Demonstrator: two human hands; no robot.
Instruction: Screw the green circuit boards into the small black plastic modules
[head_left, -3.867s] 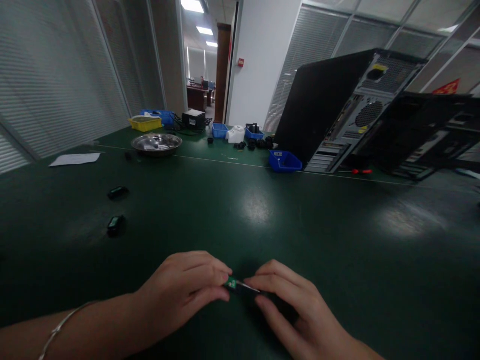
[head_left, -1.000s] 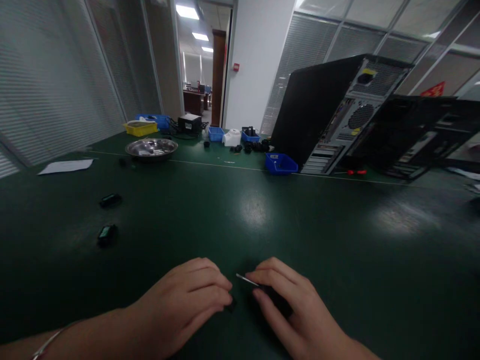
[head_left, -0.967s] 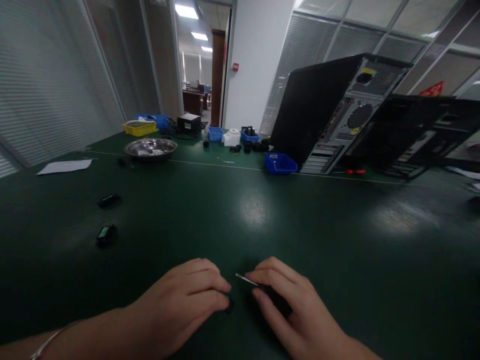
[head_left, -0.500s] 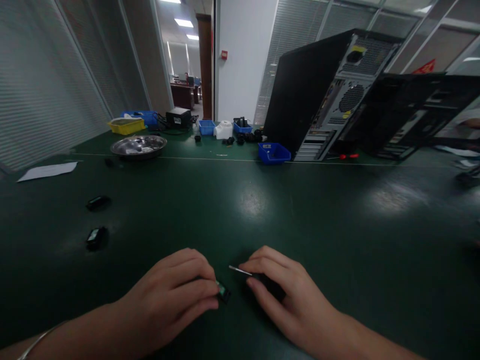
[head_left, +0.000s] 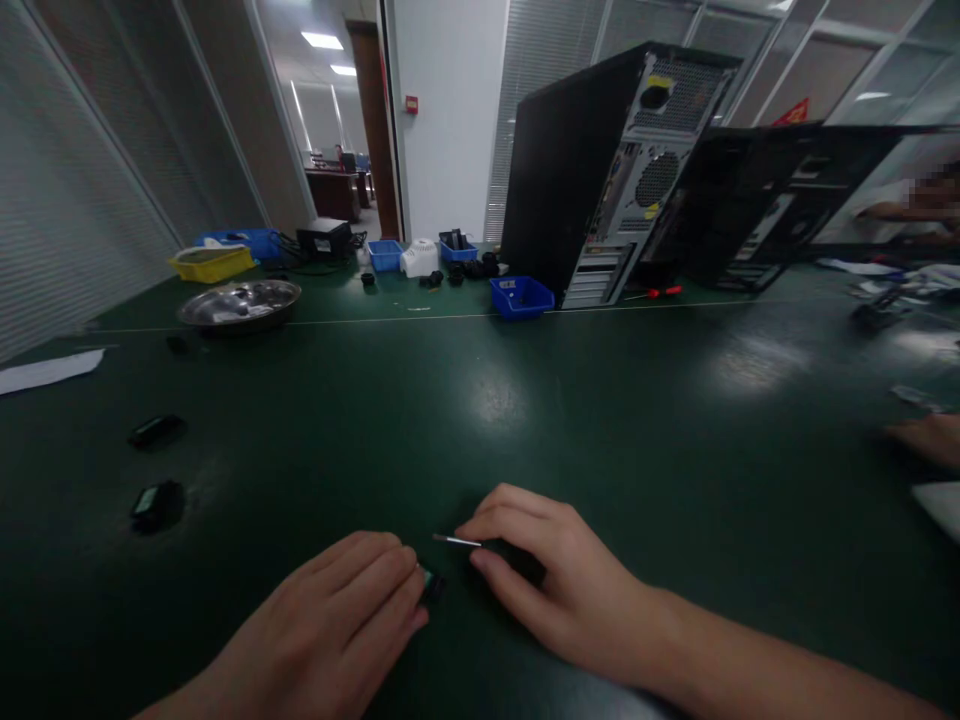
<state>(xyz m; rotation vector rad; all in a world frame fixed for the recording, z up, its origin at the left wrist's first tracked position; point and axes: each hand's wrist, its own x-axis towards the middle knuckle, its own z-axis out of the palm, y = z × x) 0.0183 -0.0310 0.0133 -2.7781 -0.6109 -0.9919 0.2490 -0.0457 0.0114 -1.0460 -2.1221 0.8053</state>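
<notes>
Fingers of the left hand (head_left: 330,620) pinch a small black part with a green face (head_left: 430,585) against the green table (head_left: 525,400). Just right of that part, the right hand (head_left: 547,585) grips a thin metal-tipped tool (head_left: 456,541), its tip hovering above the part, not touching. Judging by that gap, work on the part looks unfinished. Two similar black parts (head_left: 154,500) lie well left of it.

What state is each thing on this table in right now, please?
Left hand: closed on a small green part, pressed to the table.
Right hand: gripping a thin metal tool, tip bare.
Computer case: upright, back facing us.
Steel dish: upright, contents unclear.
</notes>
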